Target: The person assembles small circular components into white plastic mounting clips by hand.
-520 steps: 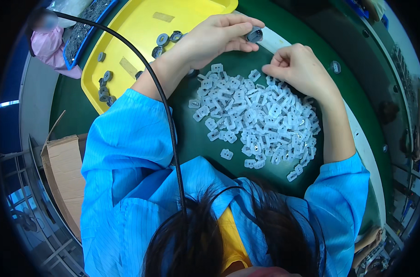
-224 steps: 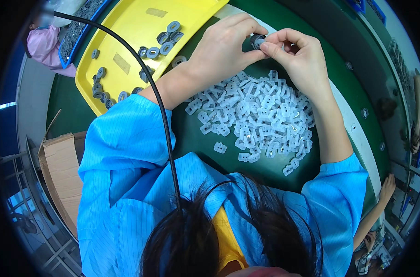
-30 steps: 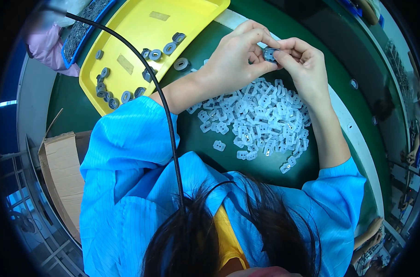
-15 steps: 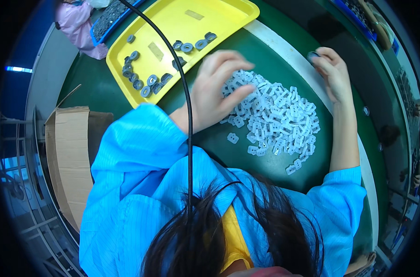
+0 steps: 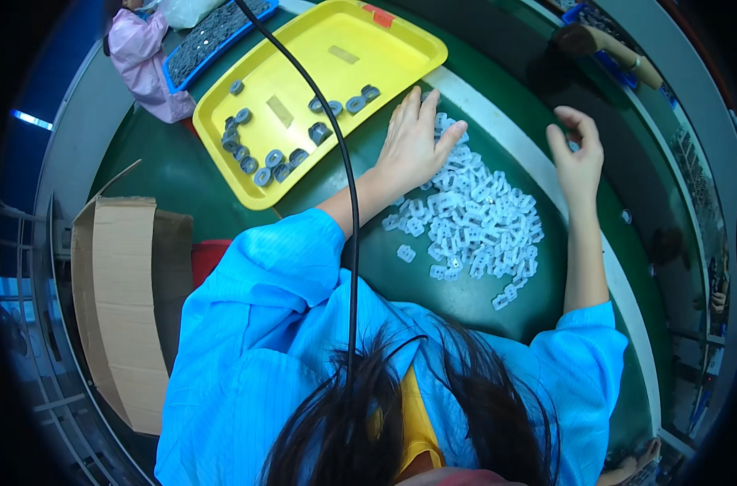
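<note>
Since half a second earlier, the left hand point(image 5: 413, 146) had slid toward twelve o'clock, resting flat and open on the heap of white plastic pieces point(image 5: 470, 223). The right hand point(image 5: 577, 155) hovered at three o'clock, fingers loosely curled, apparently empty. Picking seemed underway; next, pinching one piece would be needed.

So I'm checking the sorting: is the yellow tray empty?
No, the yellow tray holds a scatter of small grey ring parts along its near side.
</note>
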A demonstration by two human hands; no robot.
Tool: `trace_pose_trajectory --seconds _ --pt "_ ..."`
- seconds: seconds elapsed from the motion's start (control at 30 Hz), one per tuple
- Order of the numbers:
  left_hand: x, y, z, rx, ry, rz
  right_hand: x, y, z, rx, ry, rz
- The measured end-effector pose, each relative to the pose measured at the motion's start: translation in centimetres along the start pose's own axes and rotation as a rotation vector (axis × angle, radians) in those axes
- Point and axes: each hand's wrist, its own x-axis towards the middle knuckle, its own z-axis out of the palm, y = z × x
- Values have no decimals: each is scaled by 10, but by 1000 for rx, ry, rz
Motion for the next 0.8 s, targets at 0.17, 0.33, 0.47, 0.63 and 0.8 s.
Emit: trace_pose_trajectory --seconds 0.17,0.33,0.47,0.63,0.8 --pt "27 -20 11 -191 26 78 -86 -96 24 132 -670 -609" --pt "55 -11 -2 -114 -50 -5 -131 -124 73 -32 -755 -931" --pt "69 -1 14 276 -135 193 -106 -112 90 -260 -685 -818" --pt "77 4 -25 356 -164 239 -84 -97 101 -472 -525 -777" --pt "46 -106 -186 669 -335 -101 -84 -107 97 -375 -530 -689"
